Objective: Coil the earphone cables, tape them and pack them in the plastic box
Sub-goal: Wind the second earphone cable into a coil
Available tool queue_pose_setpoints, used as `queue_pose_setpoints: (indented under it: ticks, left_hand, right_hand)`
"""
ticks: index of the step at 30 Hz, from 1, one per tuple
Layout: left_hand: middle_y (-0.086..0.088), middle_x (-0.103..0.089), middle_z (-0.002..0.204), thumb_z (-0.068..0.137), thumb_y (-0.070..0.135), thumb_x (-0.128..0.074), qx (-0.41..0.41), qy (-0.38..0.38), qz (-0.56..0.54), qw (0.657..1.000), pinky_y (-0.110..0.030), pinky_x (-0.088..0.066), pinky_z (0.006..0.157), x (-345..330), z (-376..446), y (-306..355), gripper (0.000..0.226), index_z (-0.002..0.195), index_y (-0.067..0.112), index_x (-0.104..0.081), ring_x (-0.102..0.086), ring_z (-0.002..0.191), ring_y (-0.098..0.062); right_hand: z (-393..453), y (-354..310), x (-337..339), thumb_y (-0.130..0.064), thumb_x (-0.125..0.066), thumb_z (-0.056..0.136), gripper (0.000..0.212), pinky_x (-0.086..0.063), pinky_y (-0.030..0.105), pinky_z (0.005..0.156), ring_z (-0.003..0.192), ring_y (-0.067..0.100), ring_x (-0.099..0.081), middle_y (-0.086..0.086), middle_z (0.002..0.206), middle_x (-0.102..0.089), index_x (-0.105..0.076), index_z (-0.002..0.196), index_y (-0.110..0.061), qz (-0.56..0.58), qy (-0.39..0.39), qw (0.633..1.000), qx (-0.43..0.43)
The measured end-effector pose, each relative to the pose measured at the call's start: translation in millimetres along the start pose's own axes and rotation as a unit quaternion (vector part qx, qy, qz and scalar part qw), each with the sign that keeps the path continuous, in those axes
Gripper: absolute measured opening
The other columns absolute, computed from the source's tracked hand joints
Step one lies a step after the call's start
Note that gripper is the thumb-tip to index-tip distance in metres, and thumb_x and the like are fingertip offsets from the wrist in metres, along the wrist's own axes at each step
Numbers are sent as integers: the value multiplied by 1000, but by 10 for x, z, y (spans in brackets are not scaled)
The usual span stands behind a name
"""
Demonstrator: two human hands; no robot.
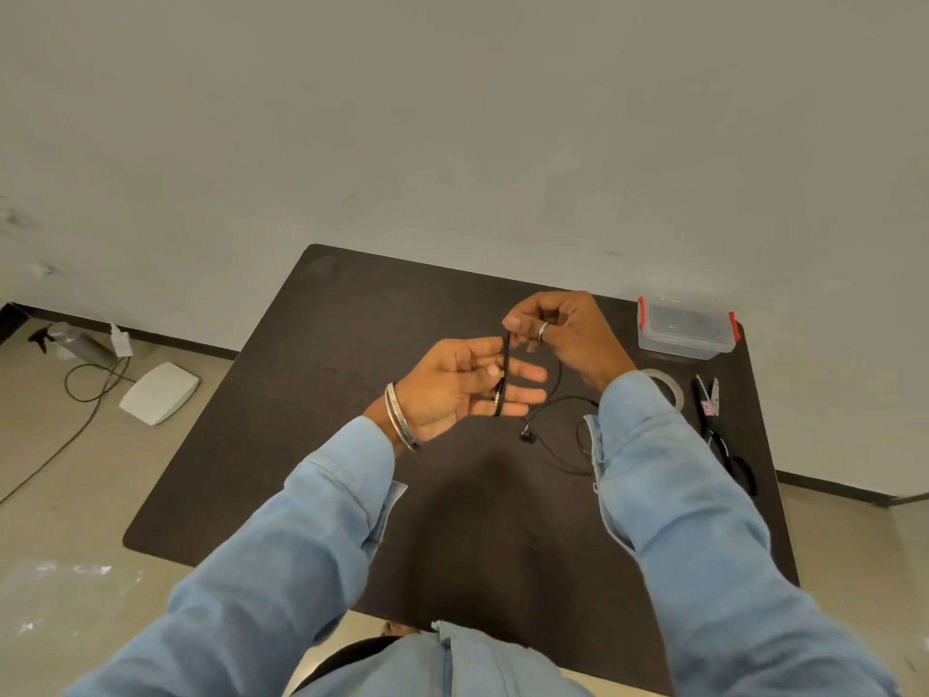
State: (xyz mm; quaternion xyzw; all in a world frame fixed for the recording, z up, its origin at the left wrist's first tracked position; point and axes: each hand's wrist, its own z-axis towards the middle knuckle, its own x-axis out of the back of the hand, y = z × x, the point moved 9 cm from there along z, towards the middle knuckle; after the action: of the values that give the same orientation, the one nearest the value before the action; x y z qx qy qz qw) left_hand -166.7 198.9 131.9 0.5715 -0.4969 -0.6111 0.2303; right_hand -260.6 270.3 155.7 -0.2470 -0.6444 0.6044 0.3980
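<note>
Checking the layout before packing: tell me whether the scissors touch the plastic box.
Apart. The head view shows the scissors lying nearer the person than the plastic box, with bare dark table between the blade tips and the box.

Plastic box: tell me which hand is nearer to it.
Right. The right hand is just left of the plastic box, pinching the cable. The left hand is further left and nearer the person.
</note>
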Motion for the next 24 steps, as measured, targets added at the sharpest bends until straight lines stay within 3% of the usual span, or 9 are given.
queue_pose_setpoints:
  ticks: [3,6,8,11,14,16,18,21,24]
  left_hand:
    - [-13,-70,105,96,0,-36,24,-7,-26,999,-38,-59,77,1,-45,-20,32,123,5,-51,-69,94,-30]
    - [-15,-69,108,95,0,-38,14,0,-53,998,-37,-59,76,8,-50,-4,33,125,4,-52,-69,95,-31]
    - [-15,-68,111,95,-1,-39,-8,16,-75,997,-37,-59,77,35,-29,24,34,125,3,-52,-69,96,-31]
    - [-18,-65,118,95,-5,-36,-63,90,-135,985,-38,-58,79,224,23,91,35,128,-1,-47,-66,101,-33]
    - [-19,-59,126,94,-10,-36,-128,214,-157,956,-40,-56,84,603,22,176,33,123,1,-47,-63,108,-34]
    - [-16,-60,124,93,-11,-39,-137,292,-99,941,-40,-56,86,844,-30,201,33,120,5,-49,-63,108,-34]
    - [-12,-62,122,94,-10,-40,-122,324,-11,938,-37,-56,85,975,-85,201,41,128,12,-45,-66,103,-29]
    - [-12,-62,120,94,-9,-40,-90,299,91,946,-33,-57,81,999,-119,145,51,139,14,-35,-70,92,-22]
    - [-11,-65,117,94,-11,-38,-56,241,138,959,-37,-57,84,876,-102,39,53,141,14,-34,-70,93,-26]
  right_hand:
    - [-35,133,21,-12,-73,80,6,-44,24,54,65,24,-53,1,68,-66,-71,75,-15,21,39,999,-11]
    - [-66,228,-38,-4,-62,89,17,-43,23,55,65,19,-53,-5,67,-66,-70,77,-13,38,41,998,-21]
    - [-122,336,-156,3,-53,90,23,-44,25,60,65,16,-55,3,67,-64,-69,78,-9,57,25,997,-36]
    - [-262,510,-406,7,-46,91,35,-42,28,56,58,19,-51,14,65,-60,-69,80,-17,67,-18,995,-67]
    - [-436,577,-749,-4,-48,97,18,-47,23,56,56,14,-53,8,68,-59,-65,100,-7,26,-135,985,-104]
    - [-508,535,-861,-4,-50,96,18,-51,20,59,56,11,-58,9,68,-60,-63,107,2,-14,-196,974,-115]
    - [-515,399,-823,-7,-54,95,17,-52,19,61,56,8,-60,8,67,-61,-64,104,3,-45,-209,971,-109]
    - [-427,170,-538,-14,-61,91,16,-50,19,61,58,4,-59,5,69,-63,-70,97,-2,-104,-148,980,-89]
    - [-295,-4,-225,-8,-62,89,12,-49,19,59,64,5,-58,6,77,-69,-74,90,-8,-141,-76,985,-62]
